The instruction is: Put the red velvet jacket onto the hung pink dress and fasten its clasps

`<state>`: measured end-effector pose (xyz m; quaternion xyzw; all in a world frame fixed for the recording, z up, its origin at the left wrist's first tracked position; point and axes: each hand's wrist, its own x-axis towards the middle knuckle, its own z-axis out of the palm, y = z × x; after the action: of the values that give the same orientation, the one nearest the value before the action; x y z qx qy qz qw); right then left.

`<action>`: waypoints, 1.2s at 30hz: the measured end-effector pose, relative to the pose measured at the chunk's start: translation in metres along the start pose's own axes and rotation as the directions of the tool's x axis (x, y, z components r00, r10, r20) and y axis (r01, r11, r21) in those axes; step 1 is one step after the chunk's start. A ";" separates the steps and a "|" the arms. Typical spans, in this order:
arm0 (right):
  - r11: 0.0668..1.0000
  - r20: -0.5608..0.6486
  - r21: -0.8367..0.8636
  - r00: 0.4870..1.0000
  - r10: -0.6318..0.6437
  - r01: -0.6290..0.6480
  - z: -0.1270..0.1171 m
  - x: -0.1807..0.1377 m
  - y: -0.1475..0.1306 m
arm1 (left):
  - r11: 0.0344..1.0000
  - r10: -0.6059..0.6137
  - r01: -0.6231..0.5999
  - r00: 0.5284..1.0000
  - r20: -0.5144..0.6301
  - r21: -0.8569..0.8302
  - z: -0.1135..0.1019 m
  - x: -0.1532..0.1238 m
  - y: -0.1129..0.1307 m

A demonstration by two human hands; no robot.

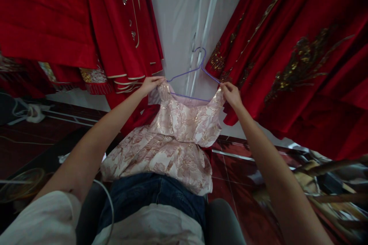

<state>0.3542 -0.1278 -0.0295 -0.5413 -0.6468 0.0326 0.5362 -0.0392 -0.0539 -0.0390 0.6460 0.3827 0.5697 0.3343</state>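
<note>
A small pink dress (pixel 172 138) with a gold floral pattern hangs on a purple wire hanger (pixel 198 69) held out in front of me. My left hand (pixel 151 84) pinches the dress's left shoulder where it meets the hanger. My right hand (pixel 231 95) pinches the right shoulder the same way. The skirt drapes down over my lap and blue jeans (pixel 152 195).
Red embroidered garments hang on the left (pixel 86 26) and on the right (pixel 301 65), with a white cover (pixel 184 19) between them. The floor is dark red tile (pixel 230 176). White cables (pixel 28 113) lie at the left, and wooden furniture (pixel 327 183) stands at the lower right.
</note>
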 end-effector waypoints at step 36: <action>0.999 -0.010 0.033 1.000 -0.015 0.015 0.014 0.004 0.008 | 0.957 0.148 -0.067 0.949 -0.278 0.281 -0.010 0.070 0.078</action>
<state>0.3497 -0.1144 -0.0380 -0.5276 -0.6476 0.0369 0.5485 -0.0363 -0.0306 0.0631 0.6126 0.4659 0.6203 0.1510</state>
